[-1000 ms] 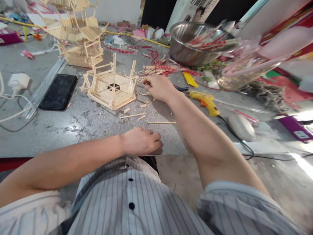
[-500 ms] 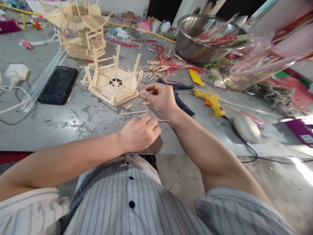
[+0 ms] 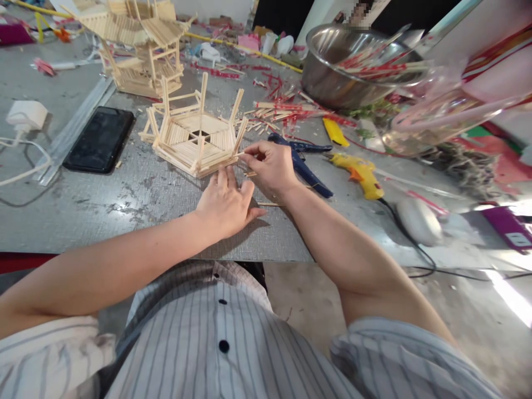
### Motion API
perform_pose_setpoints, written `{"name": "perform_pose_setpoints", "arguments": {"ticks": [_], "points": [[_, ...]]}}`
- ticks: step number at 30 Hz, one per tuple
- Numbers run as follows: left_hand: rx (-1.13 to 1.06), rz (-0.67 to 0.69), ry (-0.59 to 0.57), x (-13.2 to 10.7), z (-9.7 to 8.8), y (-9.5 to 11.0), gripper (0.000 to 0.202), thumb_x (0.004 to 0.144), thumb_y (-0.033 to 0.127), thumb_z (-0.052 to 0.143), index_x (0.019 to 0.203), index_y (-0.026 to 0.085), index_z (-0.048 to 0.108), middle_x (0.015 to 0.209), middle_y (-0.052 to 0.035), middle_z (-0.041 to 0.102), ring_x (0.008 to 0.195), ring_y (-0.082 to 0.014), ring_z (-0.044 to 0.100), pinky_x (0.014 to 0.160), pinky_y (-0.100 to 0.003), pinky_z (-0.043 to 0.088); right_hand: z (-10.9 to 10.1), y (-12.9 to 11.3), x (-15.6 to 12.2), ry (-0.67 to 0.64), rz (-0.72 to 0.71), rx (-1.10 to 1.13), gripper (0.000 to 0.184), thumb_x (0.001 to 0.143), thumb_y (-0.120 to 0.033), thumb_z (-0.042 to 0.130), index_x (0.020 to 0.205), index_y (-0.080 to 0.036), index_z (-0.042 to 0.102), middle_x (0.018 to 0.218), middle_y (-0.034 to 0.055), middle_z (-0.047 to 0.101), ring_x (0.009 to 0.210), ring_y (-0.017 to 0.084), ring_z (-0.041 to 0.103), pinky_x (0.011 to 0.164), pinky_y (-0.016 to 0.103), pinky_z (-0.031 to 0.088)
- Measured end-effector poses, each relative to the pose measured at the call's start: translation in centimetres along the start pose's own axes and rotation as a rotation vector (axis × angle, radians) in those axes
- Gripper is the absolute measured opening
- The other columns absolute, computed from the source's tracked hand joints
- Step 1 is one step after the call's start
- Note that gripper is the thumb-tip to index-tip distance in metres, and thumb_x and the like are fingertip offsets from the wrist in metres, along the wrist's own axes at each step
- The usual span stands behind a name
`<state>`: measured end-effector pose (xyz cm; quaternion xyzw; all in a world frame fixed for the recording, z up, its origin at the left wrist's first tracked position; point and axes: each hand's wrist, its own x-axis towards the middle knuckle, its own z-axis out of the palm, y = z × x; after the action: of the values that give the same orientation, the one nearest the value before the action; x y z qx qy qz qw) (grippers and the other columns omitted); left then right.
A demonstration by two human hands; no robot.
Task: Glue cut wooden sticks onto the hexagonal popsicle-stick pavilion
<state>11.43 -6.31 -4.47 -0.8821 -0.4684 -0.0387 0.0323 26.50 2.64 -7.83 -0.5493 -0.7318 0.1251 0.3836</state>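
Note:
A six-sided frame of thin wooden sticks rests on the grey table, with posts rising at its corners. My right hand pinches a small wooden stick against the frame's right front corner. Close to the front edge of the frame, my left hand is spread, fingers stretched toward it and thumb out to the right; it covers the loose sticks beneath. Another loose stick lies between my hands. Blue-handled pliers lie just beyond my right wrist, partly hidden by it.
A taller stick pavilion stands at the back left, near a black phone and a white charger. To the right lie a yellow glue gun and its cord. A steel pot holds red-wrapped sticks behind scattered sticks.
My left hand has moved forward and left toward the frame, its curled fingers now spread. My right hand keeps its pinch at the corner, almost unmoved.

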Motion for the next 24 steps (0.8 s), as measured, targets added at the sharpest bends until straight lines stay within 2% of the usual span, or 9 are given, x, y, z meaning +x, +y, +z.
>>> {"name": "perform_pose_setpoints", "arguments": {"ticks": [7, 16, 24], "points": [[-0.038, -0.050, -0.039, 0.60, 0.07, -0.59, 0.068, 0.094, 0.061, 0.038, 0.129, 0.003, 0.049, 0.147, -0.0310, 0.038, 0.140, -0.0425, 0.033, 0.105, -0.050, 0.038, -0.03, -0.19, 0.09, -0.003, 0.027, -0.037, 0.015, 0.079, -0.031, 0.064, 0.082, -0.019, 0.072, 0.074, 0.0007, 0.070, 0.064, 0.013, 0.058, 0.063, 0.028, 0.042], [-0.020, -0.079, -0.063, 1.04, 0.46, -0.86, 0.070, 0.095, 0.062, 0.032, 0.131, 0.004, 0.048, 0.145, -0.0312, 0.039, 0.138, -0.0450, 0.034, 0.103, -0.052, 0.037, 0.29, 0.08, 0.00, 0.015, 0.006, -0.057, 0.016, 0.081, -0.031, 0.062, 0.084, -0.019, 0.072, 0.078, 0.0015, 0.071, 0.069, 0.015, 0.062, 0.063, 0.028, 0.043], [-0.003, -0.092, -0.077, 1.06, 0.32, -0.75, 0.071, 0.095, 0.063, 0.032, 0.131, 0.004, 0.048, 0.142, -0.0304, 0.044, 0.136, -0.0426, 0.038, 0.103, -0.049, 0.039, 0.16, -0.19, -0.03, 0.011, 0.004, -0.127, 0.016, 0.083, -0.032, 0.061, 0.086, -0.019, 0.071, 0.080, 0.0016, 0.071, 0.071, 0.015, 0.062, 0.067, 0.030, 0.044]]}}
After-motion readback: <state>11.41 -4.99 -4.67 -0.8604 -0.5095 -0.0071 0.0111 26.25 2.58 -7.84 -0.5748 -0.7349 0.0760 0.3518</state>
